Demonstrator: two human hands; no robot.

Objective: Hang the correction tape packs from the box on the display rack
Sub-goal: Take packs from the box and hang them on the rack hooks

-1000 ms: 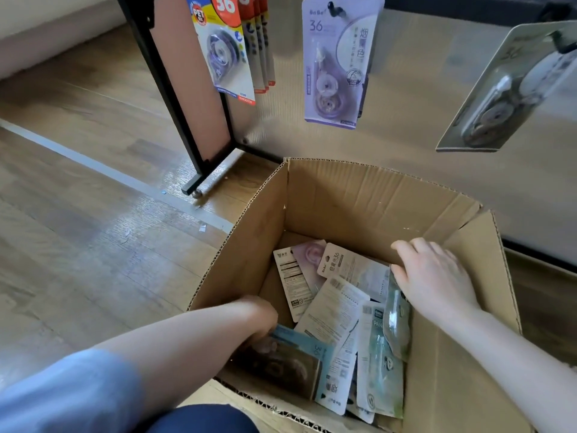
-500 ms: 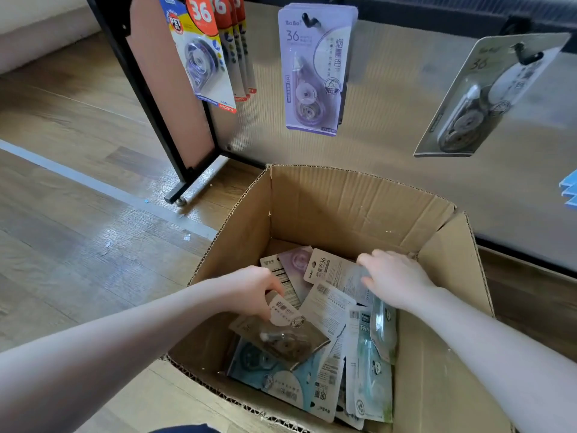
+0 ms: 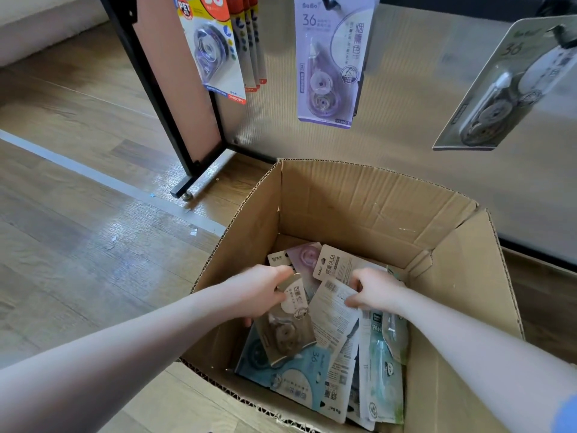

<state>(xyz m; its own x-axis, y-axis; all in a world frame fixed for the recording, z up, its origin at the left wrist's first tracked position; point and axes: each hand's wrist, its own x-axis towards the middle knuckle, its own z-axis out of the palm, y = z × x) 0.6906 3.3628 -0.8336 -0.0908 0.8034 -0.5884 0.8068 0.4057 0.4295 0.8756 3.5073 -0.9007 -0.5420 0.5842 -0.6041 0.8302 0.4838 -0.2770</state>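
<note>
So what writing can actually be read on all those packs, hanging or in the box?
"PET", "36", "SMOOTH": front yellow and red pack hanging at left.
"BaBo", "36": purple pack hanging in the middle.
"36": grey pack hanging at right.
"36", "BaBo": tan pack lying in the box.
"36": blue pack in the box.
Chinese characters, barcodes and fine print on the other packs: too small or blurred to read.

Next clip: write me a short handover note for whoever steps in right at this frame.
Left hand grips a brown pack inside the box.
Right hand pinches a face-down pack in the pile.
Done: yellow packs, a purple pack and a grey pack hang on the rack.
Left: lift these two out, hang them, then the remaining packs.
</note>
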